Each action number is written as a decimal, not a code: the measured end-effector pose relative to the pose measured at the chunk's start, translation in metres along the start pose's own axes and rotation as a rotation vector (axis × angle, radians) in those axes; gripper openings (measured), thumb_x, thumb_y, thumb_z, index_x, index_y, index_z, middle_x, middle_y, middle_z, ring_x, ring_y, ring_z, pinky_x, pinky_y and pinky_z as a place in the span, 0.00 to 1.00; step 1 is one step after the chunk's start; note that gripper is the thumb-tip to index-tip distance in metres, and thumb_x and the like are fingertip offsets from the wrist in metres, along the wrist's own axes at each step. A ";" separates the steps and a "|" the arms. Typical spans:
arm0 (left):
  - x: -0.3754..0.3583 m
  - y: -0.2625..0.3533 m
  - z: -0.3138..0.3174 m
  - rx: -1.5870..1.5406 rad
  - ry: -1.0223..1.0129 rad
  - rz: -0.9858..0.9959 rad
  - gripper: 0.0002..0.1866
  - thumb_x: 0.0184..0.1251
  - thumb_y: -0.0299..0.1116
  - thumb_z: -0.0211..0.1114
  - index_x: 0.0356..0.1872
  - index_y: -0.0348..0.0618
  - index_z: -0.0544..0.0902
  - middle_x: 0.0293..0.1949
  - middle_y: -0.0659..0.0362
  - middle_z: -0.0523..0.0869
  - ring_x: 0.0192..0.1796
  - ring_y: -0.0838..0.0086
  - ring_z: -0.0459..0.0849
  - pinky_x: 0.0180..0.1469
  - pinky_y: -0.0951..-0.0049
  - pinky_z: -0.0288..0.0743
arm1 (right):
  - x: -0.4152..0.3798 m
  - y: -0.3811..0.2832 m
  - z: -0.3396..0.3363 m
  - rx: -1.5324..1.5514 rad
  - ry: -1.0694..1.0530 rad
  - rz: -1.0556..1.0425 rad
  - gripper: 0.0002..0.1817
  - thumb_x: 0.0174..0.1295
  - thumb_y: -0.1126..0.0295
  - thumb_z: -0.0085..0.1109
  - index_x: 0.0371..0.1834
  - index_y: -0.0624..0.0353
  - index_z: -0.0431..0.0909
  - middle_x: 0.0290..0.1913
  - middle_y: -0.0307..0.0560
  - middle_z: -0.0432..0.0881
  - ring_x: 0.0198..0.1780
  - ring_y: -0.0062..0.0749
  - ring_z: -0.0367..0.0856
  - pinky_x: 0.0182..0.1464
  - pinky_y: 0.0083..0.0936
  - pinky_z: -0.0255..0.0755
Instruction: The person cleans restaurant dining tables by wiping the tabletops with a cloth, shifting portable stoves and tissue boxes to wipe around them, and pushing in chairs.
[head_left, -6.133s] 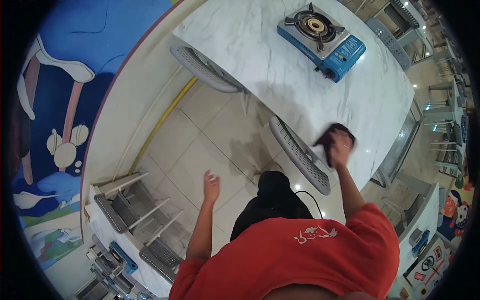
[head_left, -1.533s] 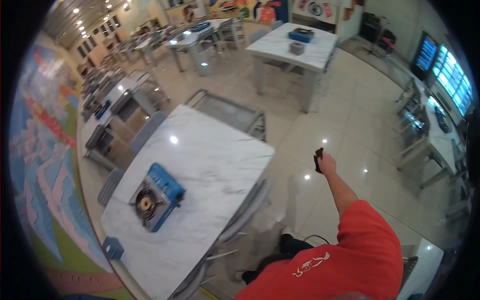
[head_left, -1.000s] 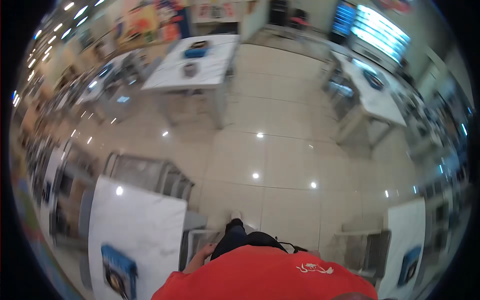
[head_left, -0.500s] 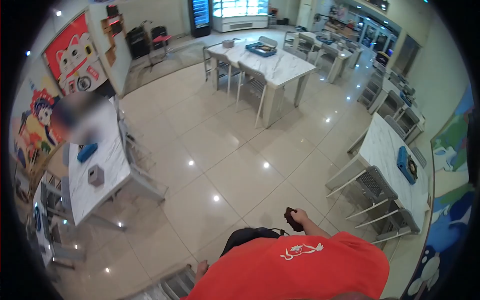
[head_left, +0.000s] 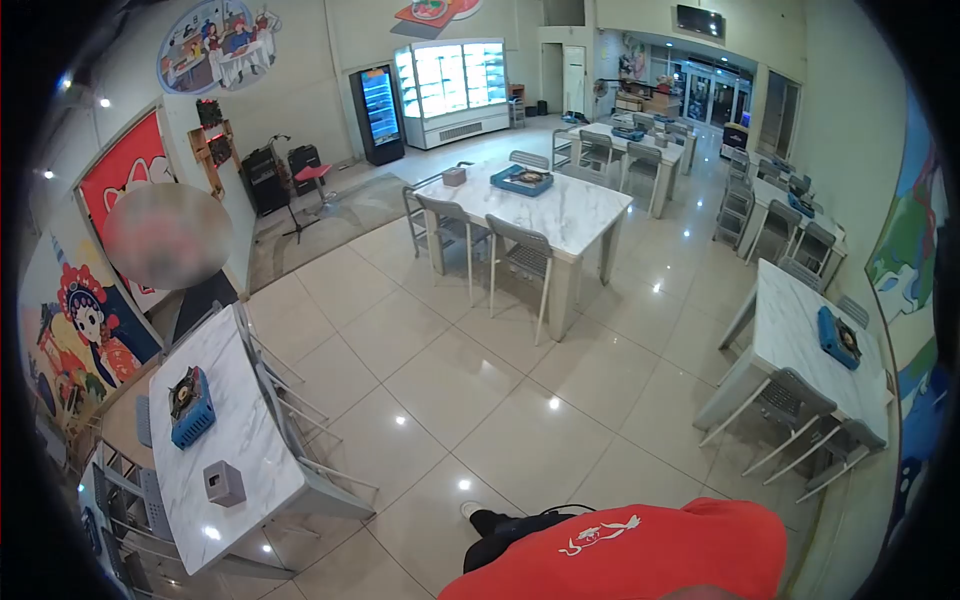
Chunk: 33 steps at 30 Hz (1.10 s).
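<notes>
Neither of my hands shows in the head view now; both are out of frame or hidden by my body. At the bottom are my red shirt [head_left: 640, 550] with a white print and one foot in a shoe [head_left: 472, 510] on the tiled floor. To the left, a marble-look table [head_left: 235, 415] carries a blue-cased portable gas stove [head_left: 192, 408] and a grey tissue box [head_left: 224, 483]. A second table [head_left: 580, 220] ahead holds another blue stove [head_left: 522, 180] and a small box [head_left: 454, 176].
Grey chairs [head_left: 520, 255] stand around the tables. On the right is a table [head_left: 780, 320] with a blue stove [head_left: 840, 338], close to the wall. A lit display fridge [head_left: 455, 90], a narrow drinks fridge [head_left: 380, 115] and black speakers [head_left: 264, 180] line the back.
My view has tilted upward, showing more of the far walls. Both hands have left the frame; half a second ago the right one held a dark brown object and the left was low beside a chair.
</notes>
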<state>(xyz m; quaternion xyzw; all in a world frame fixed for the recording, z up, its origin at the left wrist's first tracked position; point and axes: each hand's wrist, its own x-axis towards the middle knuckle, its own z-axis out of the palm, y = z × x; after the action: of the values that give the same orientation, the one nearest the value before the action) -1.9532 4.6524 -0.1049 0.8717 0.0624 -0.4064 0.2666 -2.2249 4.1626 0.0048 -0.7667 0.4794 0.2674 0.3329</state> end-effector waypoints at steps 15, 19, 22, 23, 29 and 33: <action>-0.061 -0.019 -0.106 -0.781 0.782 -0.317 0.24 0.61 0.42 0.58 0.51 0.32 0.75 0.52 0.38 0.77 0.56 0.49 0.75 0.58 0.60 0.68 | 0.238 -0.519 -0.032 -0.688 -0.088 -0.721 0.31 0.63 0.47 0.43 0.41 0.72 0.77 0.40 0.66 0.81 0.44 0.52 0.81 0.47 0.41 0.72; -0.046 -0.003 -0.135 -1.181 0.842 -0.480 0.29 0.61 0.41 0.59 0.59 0.34 0.65 0.51 0.43 0.77 0.52 0.58 0.77 0.54 0.65 0.70 | 0.173 -0.733 -0.005 -0.229 -0.229 -1.072 0.25 0.62 0.50 0.51 0.39 0.68 0.77 0.35 0.56 0.82 0.39 0.40 0.79 0.43 0.33 0.70; -0.033 -0.001 -0.185 -1.263 0.886 -0.535 0.30 0.62 0.40 0.59 0.61 0.36 0.61 0.50 0.44 0.76 0.51 0.61 0.76 0.54 0.67 0.70 | 0.043 -0.836 0.009 0.042 -0.419 -1.096 0.19 0.65 0.58 0.52 0.42 0.66 0.77 0.35 0.42 0.79 0.38 0.23 0.74 0.42 0.22 0.68; -0.027 -0.006 -0.205 -1.216 0.932 -0.491 0.30 0.63 0.39 0.59 0.61 0.35 0.61 0.51 0.43 0.76 0.52 0.59 0.75 0.55 0.66 0.69 | 0.024 -0.859 0.023 0.139 -0.489 -1.092 0.17 0.65 0.59 0.52 0.44 0.65 0.77 0.36 0.39 0.78 0.38 0.21 0.72 0.42 0.20 0.68; 0.039 -0.022 -0.389 -0.786 1.344 -0.225 0.29 0.59 0.34 0.63 0.59 0.33 0.65 0.55 0.41 0.73 0.58 0.55 0.73 0.60 0.62 0.66 | -0.046 -0.958 0.117 0.254 -0.566 -1.089 0.20 0.64 0.61 0.53 0.52 0.65 0.74 0.43 0.43 0.79 0.43 0.23 0.75 0.49 0.20 0.68; 0.062 0.006 -0.537 -0.387 1.437 -0.100 0.36 0.49 0.44 0.70 0.58 0.37 0.68 0.56 0.44 0.73 0.60 0.53 0.69 0.62 0.54 0.59 | -0.038 -0.991 0.190 0.042 -0.567 -1.282 0.26 0.62 0.57 0.55 0.62 0.56 0.68 0.56 0.56 0.74 0.58 0.41 0.72 0.60 0.31 0.64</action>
<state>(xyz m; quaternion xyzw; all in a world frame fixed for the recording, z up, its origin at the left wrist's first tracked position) -1.5472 4.9178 0.1350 0.8562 0.3313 0.2703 0.2901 -1.3520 4.6455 0.1633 -0.7923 -0.1675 0.1987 0.5520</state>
